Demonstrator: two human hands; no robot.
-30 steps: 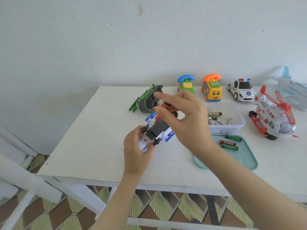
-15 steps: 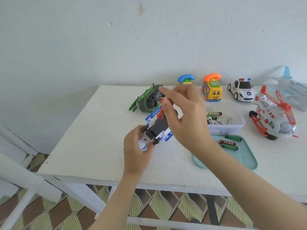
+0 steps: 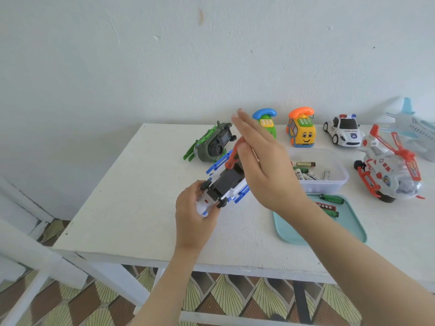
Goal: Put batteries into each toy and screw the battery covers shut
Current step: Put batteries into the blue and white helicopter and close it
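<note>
A white and blue toy vehicle point(image 3: 223, 184) lies belly-up near the table's middle, its dark battery cover facing up. My left hand point(image 3: 193, 220) grips its near end. A red-handled screwdriver point(image 3: 231, 158) stands tilted on the far part of the underside. My right hand point(image 3: 266, 165) pinches its handle between the thumb and straightened fingers, which point up and are blurred. The screwdriver's tip is hidden behind that hand.
A green toy point(image 3: 211, 144) lies just behind. A clear box point(image 3: 339, 170) of batteries point(image 3: 306, 164) and a teal tray point(image 3: 353, 222) with green screwdrivers point(image 3: 332, 198) sit to the right. Two phone toys point(image 3: 302, 130), a police car point(image 3: 343, 130), a helicopter point(image 3: 388, 170) and a plane point(image 3: 414, 125) line the back right.
My right fingers have straightened and swept up along the red handle, as in a twist. The left hand and the toy have stayed put.
</note>
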